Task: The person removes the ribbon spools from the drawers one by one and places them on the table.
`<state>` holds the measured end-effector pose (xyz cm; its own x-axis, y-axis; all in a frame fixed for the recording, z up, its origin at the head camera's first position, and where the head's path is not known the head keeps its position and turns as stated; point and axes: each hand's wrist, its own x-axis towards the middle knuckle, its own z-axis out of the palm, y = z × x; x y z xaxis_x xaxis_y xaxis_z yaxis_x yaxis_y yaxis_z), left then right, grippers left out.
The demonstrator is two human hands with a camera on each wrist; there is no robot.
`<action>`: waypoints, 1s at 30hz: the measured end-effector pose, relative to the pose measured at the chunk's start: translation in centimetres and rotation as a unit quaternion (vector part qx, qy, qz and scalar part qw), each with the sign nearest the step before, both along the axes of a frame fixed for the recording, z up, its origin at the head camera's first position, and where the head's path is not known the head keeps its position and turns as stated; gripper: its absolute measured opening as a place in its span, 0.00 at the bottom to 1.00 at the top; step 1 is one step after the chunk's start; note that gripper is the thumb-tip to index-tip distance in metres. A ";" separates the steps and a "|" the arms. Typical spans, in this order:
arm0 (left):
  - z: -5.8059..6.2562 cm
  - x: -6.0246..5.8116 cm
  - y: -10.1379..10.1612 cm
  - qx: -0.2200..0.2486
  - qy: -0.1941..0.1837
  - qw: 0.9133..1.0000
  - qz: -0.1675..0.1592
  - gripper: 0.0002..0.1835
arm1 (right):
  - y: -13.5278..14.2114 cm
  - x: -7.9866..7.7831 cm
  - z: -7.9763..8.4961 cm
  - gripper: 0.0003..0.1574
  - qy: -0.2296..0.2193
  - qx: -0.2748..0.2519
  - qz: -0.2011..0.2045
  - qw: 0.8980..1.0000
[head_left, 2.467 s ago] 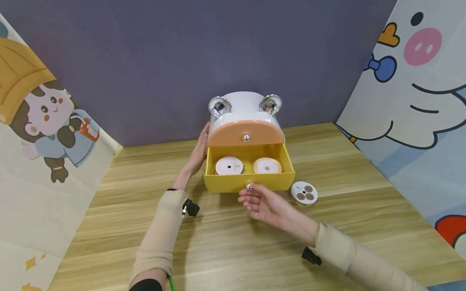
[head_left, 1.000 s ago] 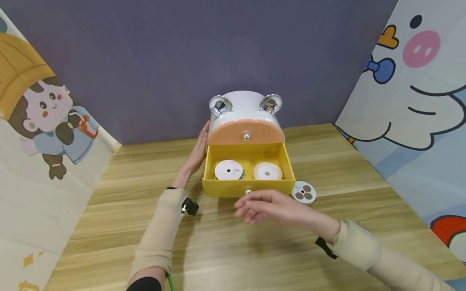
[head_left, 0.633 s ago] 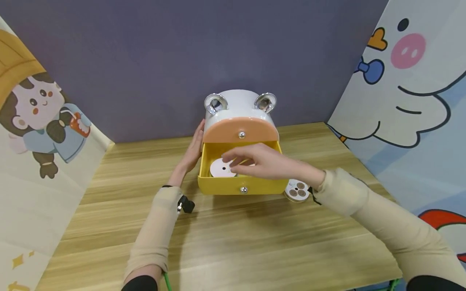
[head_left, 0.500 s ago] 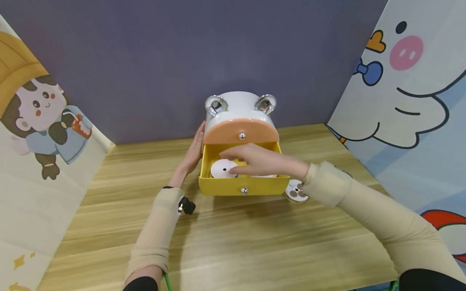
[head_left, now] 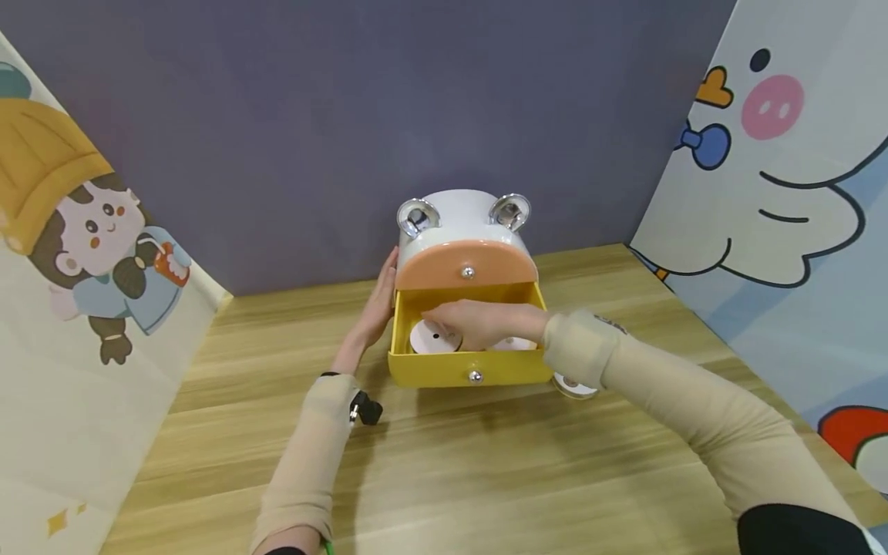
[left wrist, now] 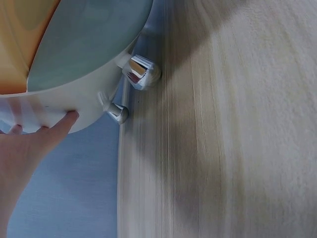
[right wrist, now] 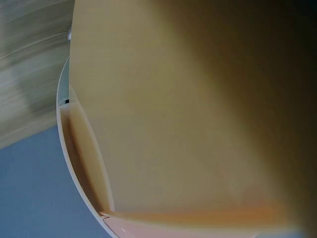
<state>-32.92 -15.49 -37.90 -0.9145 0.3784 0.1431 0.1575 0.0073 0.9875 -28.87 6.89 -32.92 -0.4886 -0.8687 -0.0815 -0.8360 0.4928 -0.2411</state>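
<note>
A white drawer box [head_left: 461, 212] with chrome ears stands on the table. Its peach upper drawer [head_left: 444, 266] is closed; the yellow lower drawer [head_left: 423, 372] is pulled out. My left hand [head_left: 378, 304] rests flat along the box's left side; in the left wrist view its fingers [left wrist: 57, 128] touch the white wall. My right hand [head_left: 482, 322] reaches down into the lower drawer, fingers at the back and right of a white spool [head_left: 425, 339]. Whether it grips the spool I cannot tell. Another white spool [head_left: 515, 344] lies partly hidden under the right wrist.
Right of the drawer, a third spool [head_left: 574, 387] lies on the wooden table [head_left: 416, 478], mostly covered by the right sleeve. A purple-grey wall [head_left: 312, 154] rises close behind the box. The drawer's yellow side [right wrist: 138, 124] fills most of the right wrist view.
The right hand has let go of the lower drawer's knob, lifted over its front and come down inside at the left spool. The left hand stays against the box.
</note>
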 end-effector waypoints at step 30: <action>-1.2 -0.6 0.0 0.016 0.009 1.000 0.003 0.28 | -0.9 2.4 1.1 0.27 -0.016 -0.003 -0.102 0.995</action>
<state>-33.52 -15.45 -39.08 -0.9138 0.3685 0.1711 0.1748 -0.0236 0.9843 -26.47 5.95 -31.84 -0.6524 -0.7519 -0.0954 -0.7104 0.6504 -0.2689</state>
